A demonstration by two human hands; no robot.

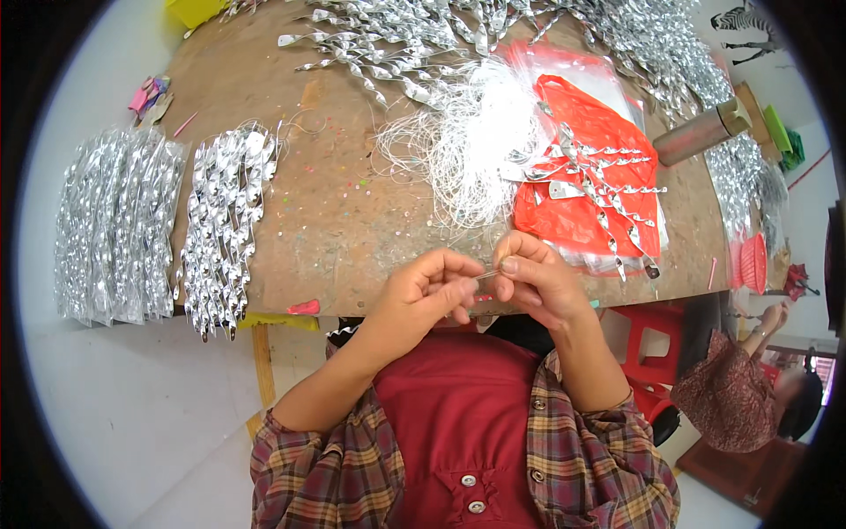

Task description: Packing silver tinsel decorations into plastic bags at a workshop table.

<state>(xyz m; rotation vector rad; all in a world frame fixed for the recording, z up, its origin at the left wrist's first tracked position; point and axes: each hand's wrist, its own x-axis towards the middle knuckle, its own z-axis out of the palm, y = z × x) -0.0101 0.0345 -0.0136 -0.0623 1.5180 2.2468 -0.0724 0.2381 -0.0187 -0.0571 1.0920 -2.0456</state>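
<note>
White string (483, 132) lies heaped just beyond the hands — likely for easy reach. Fingertips of the left hand (425, 295) and right hand (539, 280) pinch a thin strand (486, 275) over the table's (339, 238) near edge, probably steadying it.

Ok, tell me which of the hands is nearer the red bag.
Right: the right hand is just below the red bag, near its lower-left corner; the left hand is farther left.

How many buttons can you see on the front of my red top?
2. The upper button is near the picture's bottom edge, and the lower button sits just below it on the red top. More may be hidden out of frame.
</note>
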